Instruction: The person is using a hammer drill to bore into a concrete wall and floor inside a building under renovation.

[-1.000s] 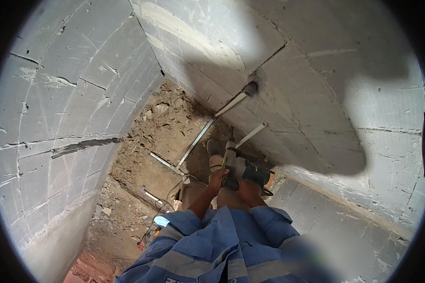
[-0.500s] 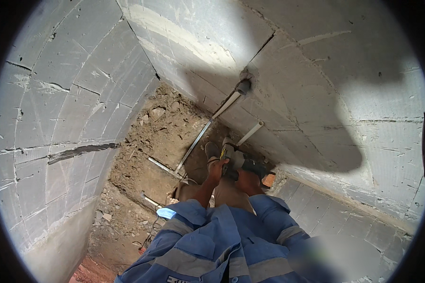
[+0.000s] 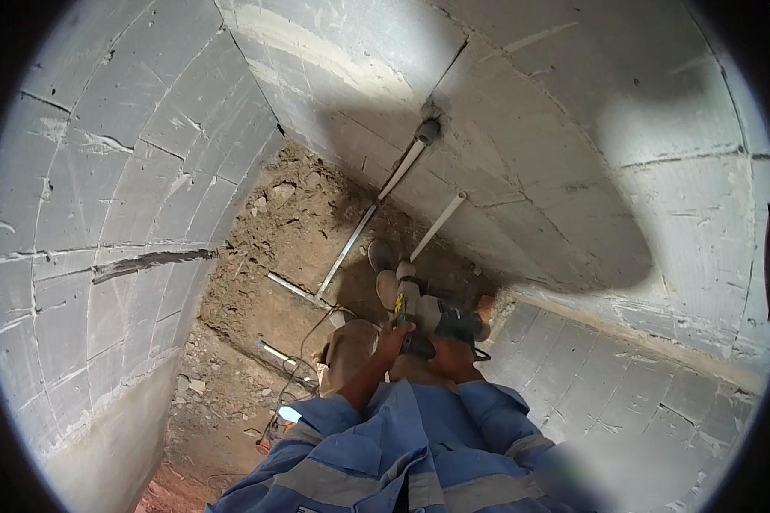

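A large grey and black power hammer [image 3: 434, 312] with a yellow marking hangs upright between my legs, its front end down near my shoe [image 3: 382, 255] and the dirt floor. My left hand [image 3: 392, 340] is closed on its grip at the left side. My right hand [image 3: 451, 357] is closed on the tool's rear, partly hidden under it. Just beyond the tool, a short white pipe [image 3: 437, 225] stands out of the dirt beside the wall. A black cable [image 3: 308, 342] loops on the floor to my left.
Grey block walls [image 3: 111, 188] enclose the narrow dirt floor [image 3: 244, 248]. A long pipe [image 3: 349, 246] with a side branch [image 3: 291, 288] runs along the floor, rising to a dark fitting [image 3: 428, 131] at the far wall. A shorter pipe piece [image 3: 278, 352] and rubble [image 3: 192, 385] lie at left.
The view has shifted, so the far wall and pipes sit higher in it. My hands and the tool appear lower than half a second ago, with both hands still on the tool.
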`<state>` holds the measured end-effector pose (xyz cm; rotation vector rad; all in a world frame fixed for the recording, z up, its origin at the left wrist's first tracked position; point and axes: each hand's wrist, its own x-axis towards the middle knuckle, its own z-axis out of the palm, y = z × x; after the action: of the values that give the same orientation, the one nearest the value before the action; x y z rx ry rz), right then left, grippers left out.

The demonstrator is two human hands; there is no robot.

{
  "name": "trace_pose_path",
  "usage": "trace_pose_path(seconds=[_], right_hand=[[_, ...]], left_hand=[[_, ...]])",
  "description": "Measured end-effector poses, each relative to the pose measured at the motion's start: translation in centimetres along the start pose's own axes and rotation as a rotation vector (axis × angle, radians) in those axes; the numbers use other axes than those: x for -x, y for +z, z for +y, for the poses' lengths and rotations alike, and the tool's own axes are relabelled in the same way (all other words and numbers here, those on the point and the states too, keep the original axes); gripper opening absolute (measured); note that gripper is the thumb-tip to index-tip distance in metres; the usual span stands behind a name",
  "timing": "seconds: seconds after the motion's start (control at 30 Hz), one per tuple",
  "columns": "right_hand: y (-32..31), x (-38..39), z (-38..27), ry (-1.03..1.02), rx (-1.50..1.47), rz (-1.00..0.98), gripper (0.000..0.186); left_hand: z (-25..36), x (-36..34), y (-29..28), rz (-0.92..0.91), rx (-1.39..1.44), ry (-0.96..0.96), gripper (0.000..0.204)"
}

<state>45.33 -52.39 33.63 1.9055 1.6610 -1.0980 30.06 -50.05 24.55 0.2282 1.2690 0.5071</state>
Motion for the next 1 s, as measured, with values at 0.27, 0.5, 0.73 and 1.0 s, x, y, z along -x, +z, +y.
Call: trace_pose_path(seconds=[0.27, 0.5, 0.73, 1.0], right_hand=[[1.3, 6.4, 0.9, -0.010, -0.044, -0.012, 0.056], [0.2, 11.0, 2.2, 0.084, -0.018, -0.035, 0.051], [1.2, 9.0, 7.5, 0.057, -0.055, 0.067, 0.053], [-2.8, 2.1, 15.9, -0.103, -0.044, 0.075, 0.048]], left_hand=[[-4.2, 3.3, 0.4, -0.187, 0.175, -0.323, 0.045], [-6.6, 5.8, 3.8, -0.196, 0.183, -0.260, 0.046], [-7.5, 4.1, 8.2, -0.185, 0.222, -0.171, 0.036], [-7.3, -3.1, 15.8, 0.005, 0.064, -0.023, 0.048]])
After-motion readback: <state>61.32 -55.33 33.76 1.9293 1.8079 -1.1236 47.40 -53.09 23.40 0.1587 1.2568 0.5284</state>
